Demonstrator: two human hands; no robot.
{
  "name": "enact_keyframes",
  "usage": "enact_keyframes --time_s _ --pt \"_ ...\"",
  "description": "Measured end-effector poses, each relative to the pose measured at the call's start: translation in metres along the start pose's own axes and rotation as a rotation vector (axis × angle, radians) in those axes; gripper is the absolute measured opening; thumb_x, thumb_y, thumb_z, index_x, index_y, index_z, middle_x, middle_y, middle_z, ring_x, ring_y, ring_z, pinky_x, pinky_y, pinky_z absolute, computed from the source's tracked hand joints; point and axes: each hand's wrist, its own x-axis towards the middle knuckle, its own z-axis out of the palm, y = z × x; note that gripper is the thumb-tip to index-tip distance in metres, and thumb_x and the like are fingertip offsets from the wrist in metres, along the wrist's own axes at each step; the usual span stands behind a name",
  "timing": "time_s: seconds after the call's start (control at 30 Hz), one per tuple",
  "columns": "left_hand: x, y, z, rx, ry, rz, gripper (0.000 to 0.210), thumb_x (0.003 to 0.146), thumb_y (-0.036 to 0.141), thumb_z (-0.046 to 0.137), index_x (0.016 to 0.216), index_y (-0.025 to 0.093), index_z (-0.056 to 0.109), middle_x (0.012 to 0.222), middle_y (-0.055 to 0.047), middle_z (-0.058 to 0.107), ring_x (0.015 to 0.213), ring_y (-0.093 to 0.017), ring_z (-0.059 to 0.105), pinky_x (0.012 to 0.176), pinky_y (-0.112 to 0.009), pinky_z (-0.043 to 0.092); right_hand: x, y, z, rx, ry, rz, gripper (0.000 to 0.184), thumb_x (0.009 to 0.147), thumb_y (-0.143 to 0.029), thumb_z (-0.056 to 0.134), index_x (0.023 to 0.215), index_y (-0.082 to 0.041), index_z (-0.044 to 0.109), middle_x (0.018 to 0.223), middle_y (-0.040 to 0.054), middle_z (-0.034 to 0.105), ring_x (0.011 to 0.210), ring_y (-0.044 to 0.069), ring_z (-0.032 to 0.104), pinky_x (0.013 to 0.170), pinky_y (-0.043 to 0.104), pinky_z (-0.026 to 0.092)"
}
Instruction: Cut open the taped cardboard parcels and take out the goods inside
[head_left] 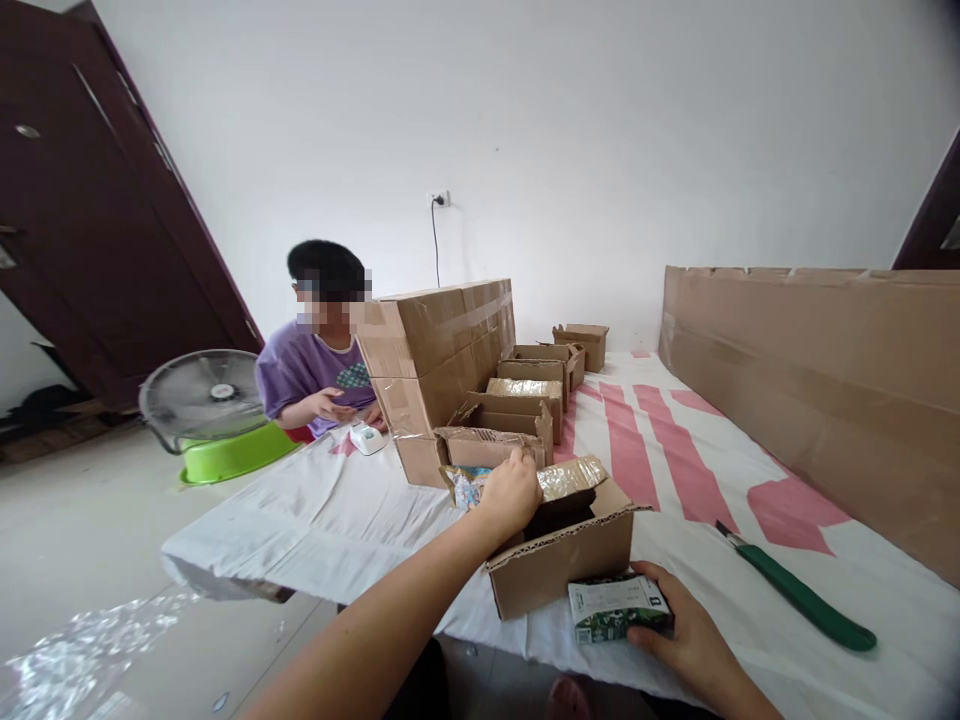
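The right hand (682, 625) is clamped on a small printed carton (619, 608), thumb on the near side and fingers over the top; the carton sits just in front of the open box (566, 575), close against its near wall; the left hand (514, 497) is at the far left side of the open box, fingers bent, though I cannot tell whether they are closed on anything; a blue patterned packet (471, 487) shows just behind that hand, partly hidden by it.

To the right of the open box, a green-handled knife (806, 597) lies on the tablecloth (720, 625), its blade pointing away; beyond the open box runs a row of brown boxes (495, 447); left of that row stands a stack of taped boxes (435, 350); a large piece of cardboard (810, 400) stands well to the right.

Farther off, left of the open box, another person (300, 370) in a purple top sits by a small white device (367, 438); a fan (202, 395) and a green basin (232, 457) are farther left.
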Motion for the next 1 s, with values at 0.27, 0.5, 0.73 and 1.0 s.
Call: enact_keyframes --time_s 0.27,0.5,0.73,1.0 --pt "-0.007 -0.009 0.002 -0.030 0.058 -0.010 0.021 0.091 0.022 0.044 0.103 0.012 0.059 0.110 -0.015 0.057 0.103 -0.025 0.062 0.089 -0.034 0.050 0.000 0.001 0.000 0.032 0.030 -0.014 0.071 0.066 -0.052 0.073 0.127 -0.018 0.057 0.128 0.0146 0.062 0.117 0.036 0.056 0.099 0.050 0.045" --pt "0.002 0.001 0.006 -0.015 0.057 -0.011 0.025 0.085 0.007 0.044 0.104 0.006 0.060 0.108 -0.020 0.056 0.096 -0.027 0.065 0.083 -0.036 0.052 0.001 0.001 0.001 0.031 0.024 -0.012 0.074 0.067 -0.054 0.072 0.128 -0.016 0.055 0.128 0.0163 0.061 0.117 0.036 0.056 0.100 0.051 0.044" --pt "-0.003 -0.001 0.009 -0.039 0.074 0.024 0.021 0.087 0.012 0.044 0.102 0.008 0.059 0.110 -0.019 0.057 0.101 -0.029 0.062 0.085 -0.038 0.051 0.001 -0.001 0.000 0.039 0.028 -0.013 0.072 0.065 -0.054 0.073 0.126 -0.020 0.057 0.128 0.0139 0.062 0.117 0.037 0.056 0.099 0.052 0.045" --pt "-0.012 -0.015 -0.002 -0.129 0.088 0.018 0.018 0.093 0.019 0.042 0.099 0.016 0.058 0.113 -0.009 0.057 0.097 -0.018 0.063 0.088 -0.029 0.049 0.001 -0.003 -0.001 0.026 0.039 -0.013 0.072 0.065 -0.052 0.073 0.126 -0.017 0.059 0.128 0.0158 0.062 0.117 0.037 0.056 0.100 0.051 0.045"
